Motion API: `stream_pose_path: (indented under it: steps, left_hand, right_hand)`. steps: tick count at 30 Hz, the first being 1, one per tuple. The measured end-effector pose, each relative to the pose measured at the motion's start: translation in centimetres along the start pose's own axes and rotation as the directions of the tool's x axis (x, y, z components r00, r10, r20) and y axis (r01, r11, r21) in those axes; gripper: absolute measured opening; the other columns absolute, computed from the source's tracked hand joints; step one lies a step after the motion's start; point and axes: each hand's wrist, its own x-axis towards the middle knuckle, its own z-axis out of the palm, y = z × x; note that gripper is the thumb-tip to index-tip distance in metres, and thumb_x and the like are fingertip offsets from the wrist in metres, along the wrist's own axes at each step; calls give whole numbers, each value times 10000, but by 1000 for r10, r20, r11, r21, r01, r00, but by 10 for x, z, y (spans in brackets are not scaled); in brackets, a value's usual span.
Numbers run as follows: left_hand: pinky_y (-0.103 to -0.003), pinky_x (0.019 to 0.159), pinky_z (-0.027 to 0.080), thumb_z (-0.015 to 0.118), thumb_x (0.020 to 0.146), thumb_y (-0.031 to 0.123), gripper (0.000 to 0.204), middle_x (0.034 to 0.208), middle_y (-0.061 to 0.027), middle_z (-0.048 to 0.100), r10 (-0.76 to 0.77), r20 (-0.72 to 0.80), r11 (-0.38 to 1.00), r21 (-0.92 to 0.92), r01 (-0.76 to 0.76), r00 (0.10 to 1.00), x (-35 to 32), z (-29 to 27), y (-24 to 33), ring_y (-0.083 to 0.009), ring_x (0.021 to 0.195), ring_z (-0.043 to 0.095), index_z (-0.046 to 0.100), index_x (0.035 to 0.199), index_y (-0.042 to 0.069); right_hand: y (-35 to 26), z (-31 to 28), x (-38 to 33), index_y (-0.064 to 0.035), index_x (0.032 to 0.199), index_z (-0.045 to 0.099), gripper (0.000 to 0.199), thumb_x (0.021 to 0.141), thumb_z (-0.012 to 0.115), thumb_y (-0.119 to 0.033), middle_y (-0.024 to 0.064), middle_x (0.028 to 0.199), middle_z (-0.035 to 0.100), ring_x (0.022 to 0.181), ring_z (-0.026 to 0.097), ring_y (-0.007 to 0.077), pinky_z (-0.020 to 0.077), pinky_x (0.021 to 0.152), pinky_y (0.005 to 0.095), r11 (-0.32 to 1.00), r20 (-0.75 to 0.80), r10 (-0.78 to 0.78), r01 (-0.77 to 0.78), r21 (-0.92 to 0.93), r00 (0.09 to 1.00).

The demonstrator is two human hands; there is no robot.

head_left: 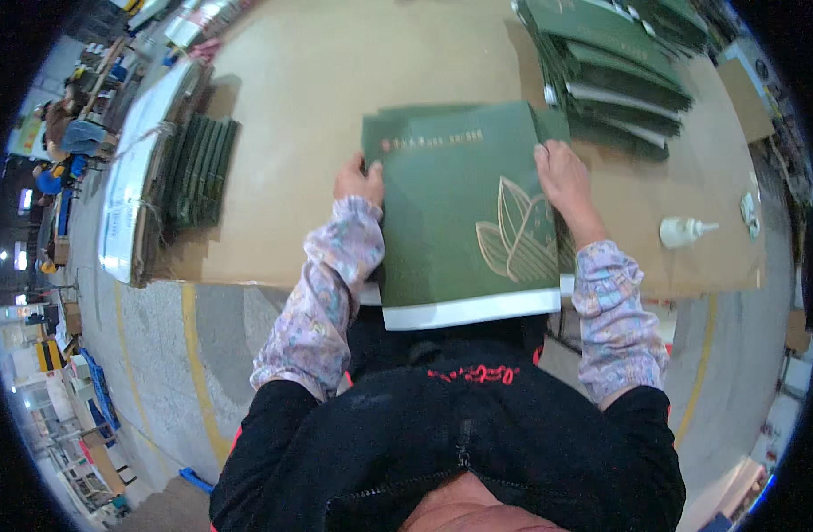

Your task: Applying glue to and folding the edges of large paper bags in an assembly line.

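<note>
A flat green paper bag [451, 230] with gold leaf line art and a white strip along its near edge lies at the table's front, that strip overhanging the edge. More green layers peek out behind its far and right sides; how many cannot be told. My left hand [359, 183] grips the bag's left edge, fingers curled behind it with the thumb by the front. At the upper right edge, my right hand [561, 177] is closed on the bag, its fingertips partly hidden. Both forearms wear patterned sleeve covers.
Piled green bags [610, 84] fill the table's far right. A white squeeze bottle with a nozzle [679, 232] lies at right, near a small white object [750, 215]. At left, folded green bags [207, 168] stand beside a tied cardboard bundle [136, 191]. People work far left.
</note>
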Motion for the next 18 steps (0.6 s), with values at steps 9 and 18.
stream_pose_path:
  steps: [9, 18]
  left_hand:
    - [-527, 714, 441, 466, 925, 398, 369, 850, -266, 597, -23, -39, 992, 123, 27, 999, -14, 19, 28, -464, 836, 566, 499, 895, 31]
    - [-487, 715, 443, 538, 905, 271, 248, 871, -223, 615, 19, -16, 988, 151, -16, 1000, 6, 26, 13, -420, 824, 585, 537, 991, 39]
  right_hand:
    - [2, 10, 32, -11, 812, 577, 366, 939, 464, -335, 194, 898, 597, 827, 580, 398, 458, 722, 483, 995, -181, -22, 4, -101, 983]
    - [12, 14, 39, -14, 834, 555, 322, 942, 450, -298, 183, 849, 602, 830, 585, 394, 459, 722, 493, 999, -119, -44, 42, -25, 992]
